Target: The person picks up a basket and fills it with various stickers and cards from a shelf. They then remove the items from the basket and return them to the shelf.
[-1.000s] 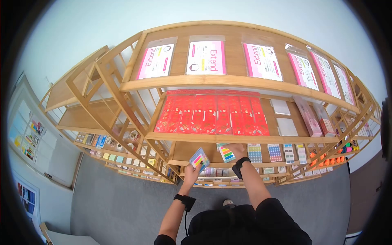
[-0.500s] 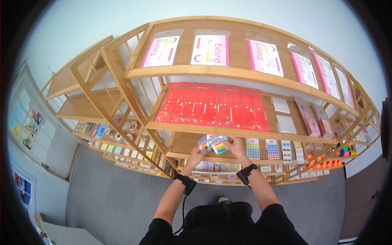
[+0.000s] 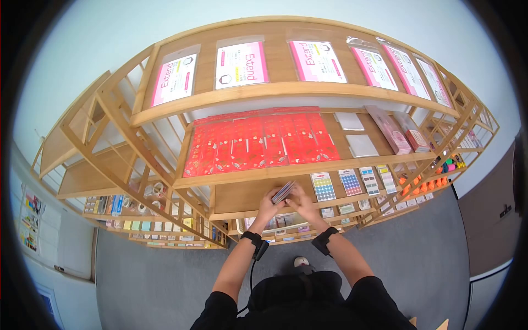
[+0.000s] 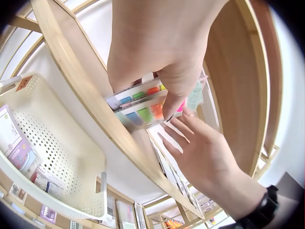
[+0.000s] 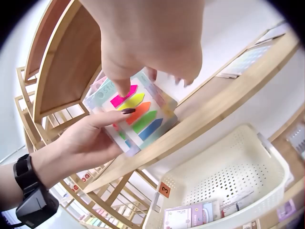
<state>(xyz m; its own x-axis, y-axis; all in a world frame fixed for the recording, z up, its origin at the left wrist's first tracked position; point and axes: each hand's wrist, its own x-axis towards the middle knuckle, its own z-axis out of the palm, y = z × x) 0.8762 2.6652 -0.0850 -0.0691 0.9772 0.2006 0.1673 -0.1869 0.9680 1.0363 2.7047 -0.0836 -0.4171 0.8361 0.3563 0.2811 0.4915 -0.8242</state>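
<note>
My left hand [image 3: 267, 210] grips a small stack of packs of sticky index tabs [image 5: 148, 116], thumb across the front and fingers behind. Pink, yellow, orange, green and blue arrow-shaped tabs show on the front pack in the right wrist view. In the head view the stack is seen nearly edge-on, in front of the lower shelf. At its right side is my right hand [image 3: 302, 205], its fingers fairly straight in the left wrist view. The right thumb meets the front pack near the pink tab in the right wrist view.
Sheets of dot stickers [image 3: 323, 187] lie on the same lower shelf [image 3: 242, 195] to the right. A perforated cream basket [image 5: 271, 167] holding a few packages stands below. Red patterned packets [image 3: 258, 140] fill the shelf above, with pink-and-white "Extend" packs [image 3: 241, 63] on top.
The right hand brought a pack of tabs from the shelf across to the left hand's packs. They are now stacked together in the left hand and turned edge-on to the head view.
</note>
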